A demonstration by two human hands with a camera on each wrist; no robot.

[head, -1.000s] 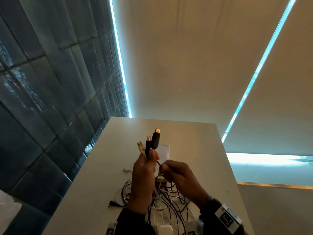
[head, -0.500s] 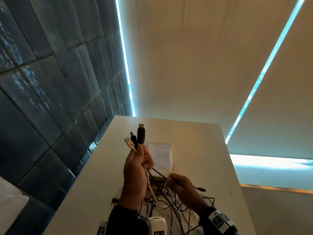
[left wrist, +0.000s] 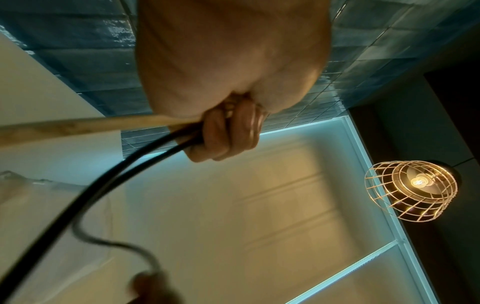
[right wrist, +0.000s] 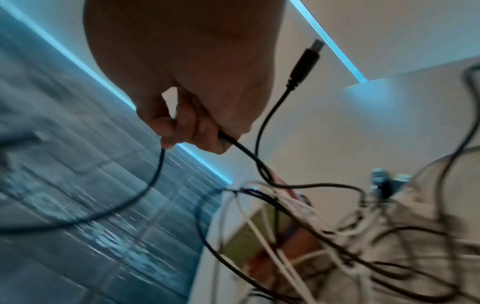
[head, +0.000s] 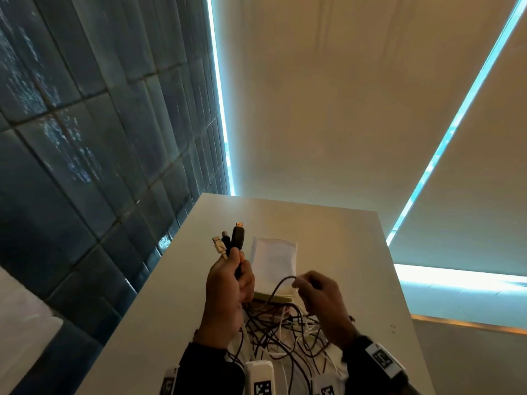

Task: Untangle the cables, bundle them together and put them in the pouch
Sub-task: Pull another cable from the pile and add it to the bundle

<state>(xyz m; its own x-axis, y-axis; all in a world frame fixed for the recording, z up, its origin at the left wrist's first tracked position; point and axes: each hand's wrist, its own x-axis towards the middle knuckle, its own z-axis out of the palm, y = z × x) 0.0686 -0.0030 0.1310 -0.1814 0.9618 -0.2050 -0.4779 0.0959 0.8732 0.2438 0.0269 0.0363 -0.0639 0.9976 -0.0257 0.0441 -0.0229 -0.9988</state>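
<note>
- Tiles of dark blue-grey cover the wall [head: 71, 166] left of the pouch, running alongside the white surface [head: 159, 323].
- Left hand [head: 228, 283] is raised just left of the pouch, its grip closed tight round three cable ends; the left wrist view shows the fingers [left wrist: 228, 131] curled over two black leads and a pale one.
- Three plugs [head: 229, 240] stand upright out of that fist, up and left of the pouch: a pale USB end on the outside, a small black one in the middle, and a fatter black one, tallest, nearest the pouch.
- The pouch [head: 275, 260] lies flat on the surface, white cloth with an olive band along its near edge, untouched by either hand.
- A single black cable [head: 278, 286] arches across the front of the pouch, from below the left fist to the right hand.
- Tangled cables [head: 279, 334], black and white mixed, lie in a heap on the surface just nearer than the pouch, between the two wrists.
- Right hand [head: 319, 300] hovers right of the pouch's near corner, grip narrow, thumb and fingertips [right wrist: 171, 131] pinching that black cable; in the right wrist view, a black USB plug [right wrist: 306, 61] sticks up beside the hand.
- Dark sleeves and white tagged wristbands sit at both wrists, nearer than the heap.
- A wire-caged lamp [left wrist: 410, 191] glows overhead in the left wrist view.
</note>
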